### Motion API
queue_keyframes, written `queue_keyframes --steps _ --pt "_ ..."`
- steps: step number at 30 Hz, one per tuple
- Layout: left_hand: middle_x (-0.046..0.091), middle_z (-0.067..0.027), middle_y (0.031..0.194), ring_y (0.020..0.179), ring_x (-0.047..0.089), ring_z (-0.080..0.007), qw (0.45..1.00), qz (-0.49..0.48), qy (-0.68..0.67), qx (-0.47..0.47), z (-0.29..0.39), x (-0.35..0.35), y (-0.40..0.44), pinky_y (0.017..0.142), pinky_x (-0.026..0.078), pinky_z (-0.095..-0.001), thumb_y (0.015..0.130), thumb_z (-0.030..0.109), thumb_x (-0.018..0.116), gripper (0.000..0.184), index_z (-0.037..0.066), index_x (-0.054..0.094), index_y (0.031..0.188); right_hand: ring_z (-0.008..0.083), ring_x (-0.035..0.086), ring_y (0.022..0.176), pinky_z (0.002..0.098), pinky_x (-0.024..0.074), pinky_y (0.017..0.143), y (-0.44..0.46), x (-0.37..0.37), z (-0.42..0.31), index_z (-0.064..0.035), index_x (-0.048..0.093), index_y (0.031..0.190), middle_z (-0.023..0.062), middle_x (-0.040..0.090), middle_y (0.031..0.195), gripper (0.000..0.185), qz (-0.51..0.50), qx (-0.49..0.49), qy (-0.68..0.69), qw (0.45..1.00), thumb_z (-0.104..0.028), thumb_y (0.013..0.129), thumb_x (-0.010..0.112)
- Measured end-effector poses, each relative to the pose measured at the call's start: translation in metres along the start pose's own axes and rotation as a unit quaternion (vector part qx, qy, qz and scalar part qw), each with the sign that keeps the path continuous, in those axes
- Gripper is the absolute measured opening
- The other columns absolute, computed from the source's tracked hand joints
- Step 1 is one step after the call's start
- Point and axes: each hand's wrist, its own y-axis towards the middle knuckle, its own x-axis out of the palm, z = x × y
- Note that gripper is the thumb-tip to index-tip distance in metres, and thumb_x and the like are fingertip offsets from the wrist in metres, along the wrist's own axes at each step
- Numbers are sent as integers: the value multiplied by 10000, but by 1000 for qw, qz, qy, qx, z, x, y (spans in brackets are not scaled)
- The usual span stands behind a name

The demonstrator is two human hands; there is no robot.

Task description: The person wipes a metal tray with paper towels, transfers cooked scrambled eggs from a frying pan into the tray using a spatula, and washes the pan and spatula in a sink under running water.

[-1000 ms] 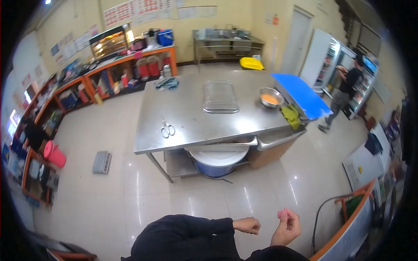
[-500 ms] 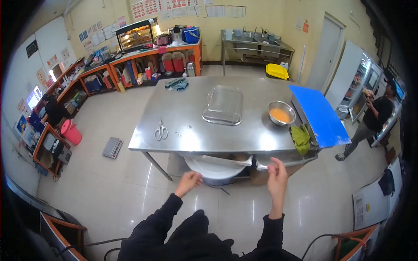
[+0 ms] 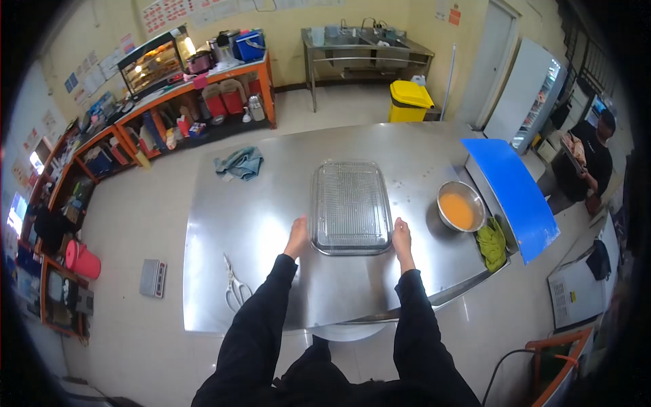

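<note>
Grip: left hand [image 3: 296,238] and right hand [image 3: 402,237] are flanking the near half of a rectangular tray [image 3: 350,203], one at each long side. Fingers are sitting at or just beside the rim; cannot tell whether either hand is closing on it or only lying alongside.

Tray: resting flat on the steel table [image 3: 278,197], between the hands and extending beyond them. Its face is showing fine ribs; cannot tell whether these belong to the tray or to an insert.

Left of grip: scissors [image 3: 232,278] are lying nearer the body than the left hand, beside the left sleeve, blades pointing away. A blue-grey cloth [image 3: 241,164] is lying crumpled farther out, beyond the left hand.

Right of grip: a metal bowl [image 3: 477,203] is standing slightly beyond the right hand, holding orange liquid [image 3: 456,212]. A green cloth [image 3: 491,243] is lying to the right of that hand, near the bowl. A blue board [image 3: 512,197] is sloping along the far right.

Beyond grip, off the table: a yellow-lidded bin [image 3: 409,102] is standing on the floor. Well to the right, another person [image 3: 588,159] in dark clothing is holding something indistinct.
</note>
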Motion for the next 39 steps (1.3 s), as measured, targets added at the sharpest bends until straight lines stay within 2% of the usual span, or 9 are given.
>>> queue_keyframes --steps 6,12,15,17,24,27,32,35,39 --pt "399 -339 1294 1200 398 -426 961 -40 -183 -203 -20 32 40 998 334 -465 929 484 375 669 -105 434 1241 385 593 1008 433 433 896 23 27 13 7 571 1160 264 638 996 571 23 57 -60 996 -479 942 365" --pt "534 -236 1217 1148 496 -340 974 90 -78 -192 33 30 16 965 373 -396 911 419 400 558 -45 509 1202 339 634 844 409 490 731 43 29 -2 50 615 1022 238 651 826 471 -22 92 -44 994 -381 903 467" --pt "593 -184 1160 1108 536 -294 965 165 -151 -135 43 22 12 948 385 -348 889 379 445 498 -8 545 1185 209 580 601 326 442 477 22 19 -47 6 593 984 120 577 652 382 -33 176 225 958 -349 892 487" --pt "603 -175 1120 1066 549 -270 966 183 -165 -73 61 -1 -1 918 398 -330 916 339 429 461 -19 546 1181 93 380 398 236 286 353 4 19 -78 -47 555 903 -6 442 558 275 -28 177 338 924 -313 909 486" --pt "594 -64 1061 931 538 -126 971 149 -181 37 98 -152 -49 782 417 -258 978 341 393 446 -2 519 1234 49 306 382 222 200 340 -81 61 -155 -45 550 826 -53 349 513 326 -128 85 459 875 -314 978 448" --pt "520 -115 1241 1108 496 -179 974 219 -40 47 104 -226 -77 925 388 -304 986 366 371 506 -5 424 1325 40 306 391 224 196 335 -116 109 -187 -36 552 845 -59 341 514 336 -138 54 437 887 -321 982 440" --pt "185 -204 1498 1406 125 -295 846 423 55 320 154 -365 -114 1133 72 -403 986 347 314 594 -29 198 1431 90 394 465 260 308 456 -206 211 -238 -7 575 790 -6 430 552 382 -109 -103 331 932 -289 989 413" --pt "155 -188 1515 1417 79 -297 839 326 293 321 93 -449 -52 1128 33 -440 976 323 328 597 8 158 1454 161 483 550 307 386 555 -292 293 -281 16 587 783 64 523 593 383 -108 -164 283 939 -263 982 415" --pt "136 -164 1527 1418 81 -311 895 284 191 287 29 -573 -17 1124 30 -457 966 308 343 608 35 131 1466 275 592 695 379 452 689 -365 413 -320 37 600 813 166 626 721 366 -67 -178 201 961 -235 968 409"
